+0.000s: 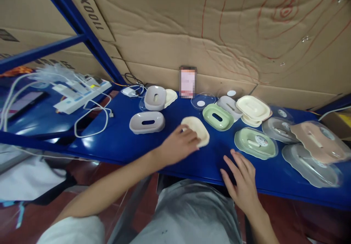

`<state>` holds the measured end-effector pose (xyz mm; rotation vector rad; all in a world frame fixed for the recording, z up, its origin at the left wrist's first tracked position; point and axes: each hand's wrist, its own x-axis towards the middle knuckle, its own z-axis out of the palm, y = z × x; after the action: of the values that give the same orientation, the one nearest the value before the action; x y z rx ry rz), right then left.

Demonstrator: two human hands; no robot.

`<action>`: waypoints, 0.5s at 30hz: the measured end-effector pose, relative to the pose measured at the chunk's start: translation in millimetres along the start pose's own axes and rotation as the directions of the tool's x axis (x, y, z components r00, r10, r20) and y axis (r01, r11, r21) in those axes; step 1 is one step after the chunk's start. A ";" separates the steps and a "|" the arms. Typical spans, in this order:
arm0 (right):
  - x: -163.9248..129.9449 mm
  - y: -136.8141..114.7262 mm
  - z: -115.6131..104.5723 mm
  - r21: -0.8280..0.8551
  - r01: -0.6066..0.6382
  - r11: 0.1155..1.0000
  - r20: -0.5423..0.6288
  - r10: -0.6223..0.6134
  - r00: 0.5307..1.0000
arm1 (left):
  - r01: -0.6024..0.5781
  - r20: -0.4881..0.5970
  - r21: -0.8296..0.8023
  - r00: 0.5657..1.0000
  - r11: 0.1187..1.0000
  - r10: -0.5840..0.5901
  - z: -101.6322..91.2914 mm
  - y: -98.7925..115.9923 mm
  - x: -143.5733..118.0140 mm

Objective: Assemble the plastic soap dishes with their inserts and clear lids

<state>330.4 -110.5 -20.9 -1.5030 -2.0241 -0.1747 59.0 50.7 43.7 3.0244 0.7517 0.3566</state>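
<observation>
- Behind everything, a wall of brown cardboard sheets (219, 35) marked with red pen lines rises at the back, framed on the left by blue metal shelf struts (79, 25).
- A glossy blue worktop (123, 141) runs across the view, carrying many oval soap-dish parts in grey, green, cream, pink and clear plastic.
- At far left lies a white power strip (79, 92) with loose white cables (93, 121) curling beside it.
- The left hand (175, 147) reaches forward, its fingers curled over the near-left edge of a cream oval insert (196, 129), touching it; a full grip cannot be confirmed.
- The cream oval insert lies near the worktop's middle, its long axis slanting from far left to near right; it sits ahead and left of the right hand, so the left hand is plainly nearer.
- The right hand (241, 182) rests flat near the worktop's front edge, fingers spread, holding nothing.
- A green dish with a round label (256, 143) sits just beyond the right hand, apart from it.
</observation>
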 end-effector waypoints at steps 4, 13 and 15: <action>16.9 -6.0 1.6 0.025 0.084 0.996 0.214 -0.087 0.973 | -0.104 -0.035 -0.192 0.994 0.976 0.099 16.9 31.1 -2.6; 17.8 -5.3 6.5 0.078 0.006 0.997 0.202 -0.022 0.979 | 0.794 -0.246 0.134 0.607 0.593 -0.756 -18.9 -102.0 5.8; 17.0 -6.8 6.7 0.076 -0.007 0.997 0.177 -0.007 0.984 | 0.823 -0.192 0.150 0.568 0.548 -0.800 -22.2 -118.9 -0.2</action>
<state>318.8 -95.8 -15.6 -1.5173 -2.1439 0.0382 -1.0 154.7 58.3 2.3964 2.1932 0.3953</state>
